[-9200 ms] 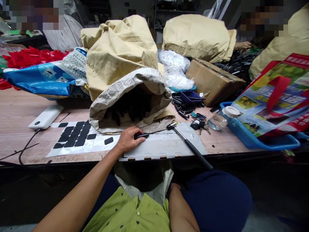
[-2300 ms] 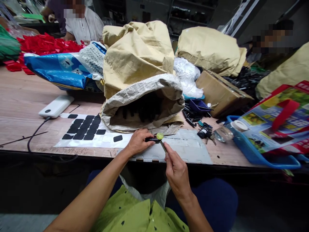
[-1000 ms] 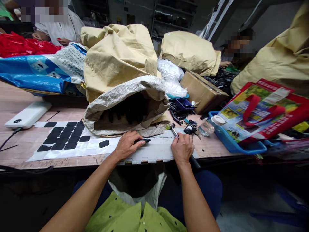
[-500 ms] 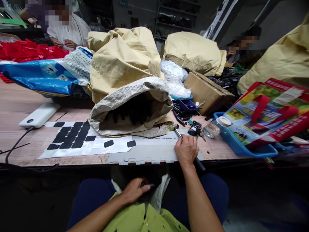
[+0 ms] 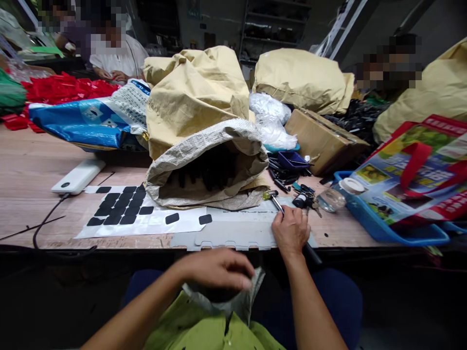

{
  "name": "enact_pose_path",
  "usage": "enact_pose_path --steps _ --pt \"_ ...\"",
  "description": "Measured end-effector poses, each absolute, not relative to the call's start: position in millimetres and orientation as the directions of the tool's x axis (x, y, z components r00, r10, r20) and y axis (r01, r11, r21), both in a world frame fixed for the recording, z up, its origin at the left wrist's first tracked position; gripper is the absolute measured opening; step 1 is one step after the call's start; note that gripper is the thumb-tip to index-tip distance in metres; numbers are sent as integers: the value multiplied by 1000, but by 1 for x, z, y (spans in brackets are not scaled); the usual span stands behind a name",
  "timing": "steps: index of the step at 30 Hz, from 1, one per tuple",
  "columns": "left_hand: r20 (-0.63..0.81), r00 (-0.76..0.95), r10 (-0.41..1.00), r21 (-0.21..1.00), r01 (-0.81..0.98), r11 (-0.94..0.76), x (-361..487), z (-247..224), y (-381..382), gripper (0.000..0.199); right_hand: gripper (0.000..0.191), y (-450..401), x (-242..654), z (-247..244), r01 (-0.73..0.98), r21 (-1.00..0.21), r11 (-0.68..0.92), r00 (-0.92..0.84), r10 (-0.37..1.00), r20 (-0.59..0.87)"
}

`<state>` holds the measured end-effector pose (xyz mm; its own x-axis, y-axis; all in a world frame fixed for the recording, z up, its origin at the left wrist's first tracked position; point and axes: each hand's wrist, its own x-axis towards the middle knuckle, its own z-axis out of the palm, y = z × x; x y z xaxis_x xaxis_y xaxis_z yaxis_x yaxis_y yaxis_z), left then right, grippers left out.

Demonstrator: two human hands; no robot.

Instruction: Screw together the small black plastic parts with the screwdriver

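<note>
My right hand (image 5: 291, 232) is wrapped round a small hammer (image 5: 278, 206) near the table's front edge. Its head has a yellow-green end, the shaft is metal, and a black handle sticks out below my palm. Beneath it lies a grey sheet (image 5: 233, 233) with a notched front edge. Slightly blurred, my left hand (image 5: 222, 270) hovers over my lap, fingers apart and slightly bent, with nothing visible in it. Under that hand is the mouth of a pale woven bag (image 5: 255, 287). A second woven sack (image 5: 204, 155) lies open on the table, dark pieces inside.
Black rounded patches (image 5: 120, 206) lie on a white sheet to the left, near a white power bank (image 5: 78, 176) with a cable. Keys (image 5: 314, 206), a clear jar (image 5: 331, 198) and a blue basket (image 5: 394, 233) stand right. A cardboard box (image 5: 324, 138) sits behind. Other people work across the table.
My left hand has risen from the lap towards the table edge; the small thin thing it held no longer shows. My right hand stays on the hammer. The view has shifted slightly.
</note>
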<state>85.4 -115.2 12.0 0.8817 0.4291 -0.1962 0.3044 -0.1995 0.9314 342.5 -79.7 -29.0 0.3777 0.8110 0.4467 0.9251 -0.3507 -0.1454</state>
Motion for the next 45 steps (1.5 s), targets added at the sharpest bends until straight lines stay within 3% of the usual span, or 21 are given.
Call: enact_pose_path --steps 2,4,6,8,13,18,21,25,30,35,38,41,45 --pt "-61 725 686 884 358 -300 73 32 -73 34 26 -79 343 -29 925 -143 -351 377 811 447" --pt "105 420 902 731 583 -356 60 34 -31 28 25 -79 343 -29 925 -146 -350 378 811 446" --pt "181 274 945 540 775 -328 49 26 2 27 25 -79 342 -29 922 -156 -353 385 810 443" --pt "181 274 945 394 860 -325 41 15 22 29 25 -79 342 -29 918 -173 -357 397 806 440" --pt "98 311 945 226 918 -326 26 7 32 28 25 -80 341 -29 914 -188 -360 406 807 428" --pt "-56 243 968 256 941 -221 15 16 22 37 25 -80 341 -28 914 -183 -363 407 806 431" --pt "52 250 967 364 897 -252 23 20 4 31 25 -80 340 -28 915 -178 -363 404 805 435" --pt "217 452 865 561 668 -490 53 13 -28 24 25 -80 341 -27 916 -178 -359 401 804 439" --pt "223 535 815 585 595 -551 78 -12 -44 21 27 -81 340 -27 916 -181 -359 402 809 429" --pt "261 457 850 675 543 -499 75 -23 -42 29 28 -79 340 -25 908 -193 -372 419 818 393" --pt "259 416 871 695 546 -468 74 -22 -42 23 28 -76 342 -18 903 -211 -375 425 853 302" --pt "236 400 886 705 557 -439 76 -21 -43 18 26 -80 341 -7 866 -304 -398 472 852 228" --pt "232 403 885 689 574 -442 78 -20 -43 19 28 -101 329 1 795 -543 -270 487 818 307"
